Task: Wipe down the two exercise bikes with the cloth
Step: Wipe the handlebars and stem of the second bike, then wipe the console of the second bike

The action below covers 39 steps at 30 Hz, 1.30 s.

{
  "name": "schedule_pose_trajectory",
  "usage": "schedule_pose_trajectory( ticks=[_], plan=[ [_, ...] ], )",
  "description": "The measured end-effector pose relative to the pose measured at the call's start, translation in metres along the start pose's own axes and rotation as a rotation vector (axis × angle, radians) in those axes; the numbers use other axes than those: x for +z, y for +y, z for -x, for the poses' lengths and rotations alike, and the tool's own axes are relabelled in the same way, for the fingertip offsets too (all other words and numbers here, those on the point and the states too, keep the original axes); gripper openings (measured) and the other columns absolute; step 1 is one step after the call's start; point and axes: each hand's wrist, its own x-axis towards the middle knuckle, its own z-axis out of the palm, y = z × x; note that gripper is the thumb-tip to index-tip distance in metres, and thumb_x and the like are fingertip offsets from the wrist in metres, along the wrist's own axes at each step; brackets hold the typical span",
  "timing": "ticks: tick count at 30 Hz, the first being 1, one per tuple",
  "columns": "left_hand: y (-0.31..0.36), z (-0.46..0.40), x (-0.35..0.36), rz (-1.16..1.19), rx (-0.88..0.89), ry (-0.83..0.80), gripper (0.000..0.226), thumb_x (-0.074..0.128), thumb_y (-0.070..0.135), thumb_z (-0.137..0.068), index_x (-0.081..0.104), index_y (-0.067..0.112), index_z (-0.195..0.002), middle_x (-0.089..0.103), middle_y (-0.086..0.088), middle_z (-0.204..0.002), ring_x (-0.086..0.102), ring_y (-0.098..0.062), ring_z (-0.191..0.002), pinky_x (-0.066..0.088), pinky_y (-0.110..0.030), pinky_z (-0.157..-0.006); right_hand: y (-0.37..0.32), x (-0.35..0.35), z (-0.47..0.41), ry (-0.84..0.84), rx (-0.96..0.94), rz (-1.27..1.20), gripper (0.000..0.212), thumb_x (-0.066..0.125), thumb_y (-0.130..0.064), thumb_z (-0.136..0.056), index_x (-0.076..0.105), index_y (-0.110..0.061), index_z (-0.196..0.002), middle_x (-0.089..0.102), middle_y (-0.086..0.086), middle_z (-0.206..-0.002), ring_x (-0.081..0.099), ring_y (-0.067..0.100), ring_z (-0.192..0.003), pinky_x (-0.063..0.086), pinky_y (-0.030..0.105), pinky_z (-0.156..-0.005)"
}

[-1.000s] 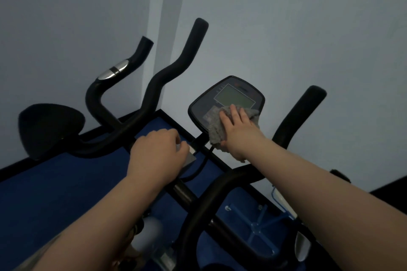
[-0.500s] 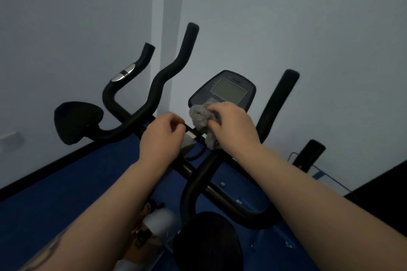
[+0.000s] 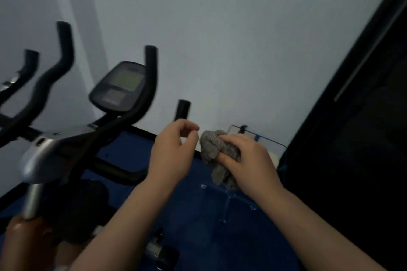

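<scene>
Cloth [image 3: 217,149] is bunched in the right hand [image 3: 248,160], off the bike, held over the blue floor. Left hand [image 3: 174,156] is loosely curled, empty. Console [image 3: 120,87] sits untouched right now, so I'd guess plenty of wiping's left, can't tell how much.

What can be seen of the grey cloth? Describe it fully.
The crumpled grey cloth looks like soft, nubbly terry fabric, bunched into a loose wad with a tail hanging down. The right hand grips it, fingers over the top and thumb pressed into its side, holding it in the air above the blue floor mat. It touches no part of the bikes. The left hand, fingers loosely curled, sits just beside it; whether they touch cannot be told.
</scene>
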Motion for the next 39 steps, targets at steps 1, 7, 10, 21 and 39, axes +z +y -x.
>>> schedule_pose_trajectory(
  ticks=[1,7,10,21,39],
  plan=[
    [0.0,0.013,0.022,0.025,0.001,-0.028,0.015,0.058,0.023,-0.085,0.064,0.036,-0.082,0.066,0.015,-0.081,0.061,0.002,-0.077,0.046,-0.015,-0.066,0.019,-0.007,0.013,-0.006,0.038,0.01,0.036,0.072,-0.025,-0.082,0.065,-0.026,-0.118,0.062,-0.009,-0.112,0.051,0.002,-0.099,0.036,0.012,-0.082],
    [-0.034,0.076,0.134,-0.201,-0.162,-0.373,0.011,0.056,0.025,-0.089,0.061,0.032,-0.096,0.064,0.01,-0.1,0.06,-0.007,-0.09,0.051,-0.03,-0.079,0.125,-0.02,0.073,-0.108,0.305,0.079,0.035,0.069,-0.026,-0.084,0.064,-0.025,-0.118,0.059,-0.006,-0.114,0.054,0.008,-0.101,0.037,0.015,-0.079],
    [-0.064,0.091,0.156,-0.344,-0.262,-0.519,0.013,0.053,0.028,-0.09,0.061,0.029,-0.102,0.062,0.008,-0.106,0.059,-0.009,-0.092,0.051,-0.034,-0.083,0.162,-0.008,0.088,-0.181,0.422,0.077,0.036,0.066,-0.029,-0.086,0.061,-0.025,-0.122,0.057,-0.005,-0.118,0.052,0.007,-0.102,0.038,0.018,-0.081],
    [-0.141,0.018,0.223,-0.563,-0.363,-0.8,0.017,0.047,0.03,-0.092,0.059,0.023,-0.102,0.06,0.003,-0.106,0.058,-0.016,-0.092,0.051,-0.036,-0.08,0.25,0.057,0.046,-0.35,0.661,0.038,0.037,0.061,-0.029,-0.091,0.056,-0.021,-0.126,0.054,0.0,-0.122,0.052,0.015,-0.109,0.045,0.028,-0.092],
    [-0.192,-0.11,0.356,-0.61,-0.523,-0.794,0.02,0.047,0.03,-0.089,0.061,0.025,-0.103,0.062,0.005,-0.106,0.059,-0.016,-0.091,0.051,-0.035,-0.077,0.437,0.073,-0.122,-0.404,0.789,0.025,0.036,0.052,-0.018,-0.092,0.056,-0.021,-0.128,0.056,0.006,-0.126,0.057,0.023,-0.108,0.054,0.041,-0.087]
  ],
)
